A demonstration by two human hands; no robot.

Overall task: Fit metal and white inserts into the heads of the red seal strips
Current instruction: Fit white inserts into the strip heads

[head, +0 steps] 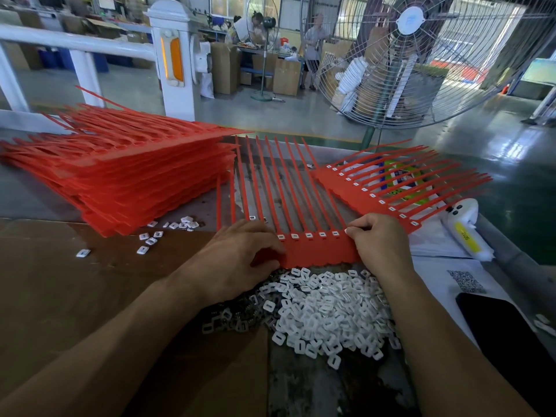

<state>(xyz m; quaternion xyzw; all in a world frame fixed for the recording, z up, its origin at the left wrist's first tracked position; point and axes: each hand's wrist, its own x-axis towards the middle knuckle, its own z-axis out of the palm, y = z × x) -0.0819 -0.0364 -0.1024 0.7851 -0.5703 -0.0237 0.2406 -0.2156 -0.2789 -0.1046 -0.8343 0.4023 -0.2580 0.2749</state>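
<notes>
Flat red plastic seal strip sheet [316, 251], smooth, matt, between both hands. Small white plastic inserts [328, 308], glossy, heaped just below. Grey metal inserts [231, 322], shiny, beneath left wrist. Brown cardboard sheet [75, 296], matt, under left forearm.

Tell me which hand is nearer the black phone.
Right. The right hand pinches the red strip sheet's right end, up-left of the black phone; the left hand grips its left end, farther away.
</notes>
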